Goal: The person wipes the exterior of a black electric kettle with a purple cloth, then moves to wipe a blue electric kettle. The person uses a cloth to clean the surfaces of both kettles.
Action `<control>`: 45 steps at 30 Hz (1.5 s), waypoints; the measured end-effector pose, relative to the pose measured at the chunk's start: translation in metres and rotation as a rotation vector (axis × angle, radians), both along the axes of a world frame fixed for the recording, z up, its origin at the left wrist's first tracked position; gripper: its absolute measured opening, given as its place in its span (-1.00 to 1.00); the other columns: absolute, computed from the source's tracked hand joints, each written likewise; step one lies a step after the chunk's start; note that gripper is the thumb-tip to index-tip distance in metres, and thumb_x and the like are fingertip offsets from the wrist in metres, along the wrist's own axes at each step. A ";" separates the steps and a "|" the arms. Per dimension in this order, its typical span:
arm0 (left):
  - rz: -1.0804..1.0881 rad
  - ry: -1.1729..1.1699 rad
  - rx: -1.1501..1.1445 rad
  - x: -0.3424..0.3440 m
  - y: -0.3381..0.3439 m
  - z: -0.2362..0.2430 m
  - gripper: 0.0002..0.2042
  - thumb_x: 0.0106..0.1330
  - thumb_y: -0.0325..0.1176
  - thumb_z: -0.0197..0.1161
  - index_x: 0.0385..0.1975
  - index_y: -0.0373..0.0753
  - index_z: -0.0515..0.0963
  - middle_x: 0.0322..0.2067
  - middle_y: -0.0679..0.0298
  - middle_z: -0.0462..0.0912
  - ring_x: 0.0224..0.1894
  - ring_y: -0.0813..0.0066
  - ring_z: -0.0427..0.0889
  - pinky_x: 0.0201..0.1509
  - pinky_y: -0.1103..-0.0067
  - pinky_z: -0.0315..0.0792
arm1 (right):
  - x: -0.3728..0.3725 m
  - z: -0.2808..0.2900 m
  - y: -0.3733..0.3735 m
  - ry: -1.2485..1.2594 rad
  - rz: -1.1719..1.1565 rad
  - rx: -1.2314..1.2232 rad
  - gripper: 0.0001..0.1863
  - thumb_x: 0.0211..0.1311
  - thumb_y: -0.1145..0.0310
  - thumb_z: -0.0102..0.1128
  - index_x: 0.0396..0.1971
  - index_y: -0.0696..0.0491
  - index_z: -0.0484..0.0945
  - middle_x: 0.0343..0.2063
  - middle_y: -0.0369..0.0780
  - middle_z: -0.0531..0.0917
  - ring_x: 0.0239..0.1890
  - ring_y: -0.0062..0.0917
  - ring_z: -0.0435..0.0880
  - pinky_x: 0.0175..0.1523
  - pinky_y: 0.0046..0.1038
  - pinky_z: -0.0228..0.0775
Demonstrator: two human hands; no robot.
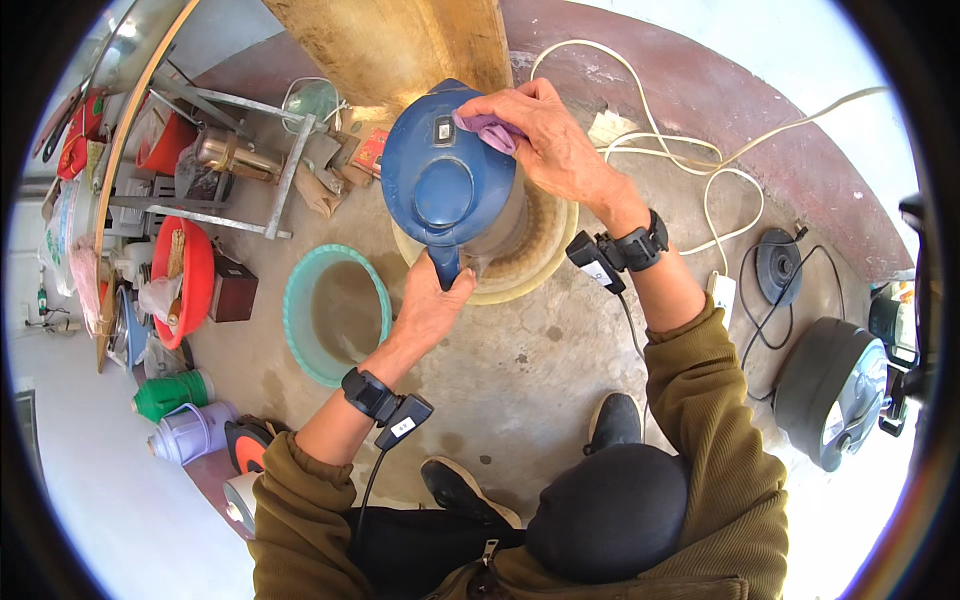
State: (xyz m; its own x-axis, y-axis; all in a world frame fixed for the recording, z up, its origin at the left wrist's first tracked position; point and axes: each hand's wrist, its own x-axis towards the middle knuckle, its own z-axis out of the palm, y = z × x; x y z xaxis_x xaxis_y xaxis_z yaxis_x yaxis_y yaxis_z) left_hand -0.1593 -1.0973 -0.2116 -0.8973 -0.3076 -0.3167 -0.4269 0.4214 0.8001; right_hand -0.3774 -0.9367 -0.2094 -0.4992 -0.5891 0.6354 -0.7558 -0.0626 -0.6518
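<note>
Left hand point(430, 302) gripping blue jug point(430, 185), stained grey floor point(545, 385), maroon-and-white wall point(720, 112)

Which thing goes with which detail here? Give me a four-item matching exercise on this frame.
Things:
1. Purple cloth
2. Turquoise basin
3. Round dark base
4. Jug handle

Details:
A. gripped by the left hand
B. held in the right hand
C. on the floor, in the picture's right part
D. contains murky liquid

Pairs: 1-B, 2-D, 3-C, 4-A
</note>
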 end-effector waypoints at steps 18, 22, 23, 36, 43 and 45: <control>0.024 0.128 0.062 0.000 0.005 -0.001 -0.86 0.34 -0.43 0.26 -0.27 -0.32 0.44 -0.41 0.36 0.50 -0.31 0.62 0.49 -0.22 0.54 0.44 | 0.001 0.009 0.004 0.124 -0.054 0.148 -0.70 0.23 0.67 0.19 -0.11 0.00 0.66 -0.06 -0.32 0.74 -0.06 -0.41 0.62 0.12 -0.38 0.25; -0.017 0.137 -0.006 0.001 0.003 -0.002 -0.85 0.32 -0.44 0.24 -0.24 -0.35 0.46 -0.41 0.34 0.50 -0.32 0.60 0.47 -0.23 0.53 0.42 | 0.021 0.008 0.021 0.015 -0.008 0.118 -0.66 0.18 0.72 0.17 -0.09 0.02 0.64 -0.06 -0.27 0.73 0.04 -0.40 0.64 0.15 -0.37 0.24; -0.031 0.162 -0.029 0.001 0.003 -0.002 -0.84 0.32 -0.43 0.24 -0.23 -0.36 0.46 -0.42 0.34 0.49 -0.33 0.60 0.45 -0.24 0.53 0.42 | 0.025 0.008 0.023 0.009 -0.011 0.110 -0.64 0.16 0.72 0.15 -0.09 0.03 0.64 -0.06 -0.26 0.73 0.08 -0.40 0.64 0.16 -0.39 0.22; -0.030 0.038 0.009 0.001 0.002 0.006 -0.78 0.36 -0.33 0.22 -0.20 -0.36 0.41 -0.41 0.25 0.44 -0.32 0.46 0.43 -0.19 0.42 0.40 | 0.008 -0.034 0.020 -1.089 -0.101 -0.388 -0.66 0.48 0.57 0.09 0.19 0.13 0.55 0.02 -0.16 0.69 0.02 -0.49 0.70 0.16 -0.43 0.58; 0.016 0.015 0.272 0.003 0.000 0.006 -0.64 0.41 -0.21 0.28 0.06 -0.31 0.52 -0.20 0.23 0.65 -0.11 0.48 0.55 -0.02 0.43 0.46 | 0.041 -0.021 0.051 -1.330 0.124 -0.569 -0.63 0.47 0.40 0.21 0.21 0.13 0.52 -0.02 -0.21 0.69 -0.05 -0.57 0.70 0.07 -0.50 0.62; -0.018 -0.067 0.294 0.003 -0.006 0.009 -0.72 0.45 -0.17 0.26 -0.06 -0.24 0.54 -0.22 0.29 0.65 -0.12 0.51 0.57 0.02 0.46 0.44 | 0.055 0.001 0.044 -1.091 -0.031 -0.408 -0.68 0.40 0.40 0.31 0.11 0.09 0.60 -0.12 -0.30 0.72 -0.10 -0.67 0.69 0.00 -0.58 0.58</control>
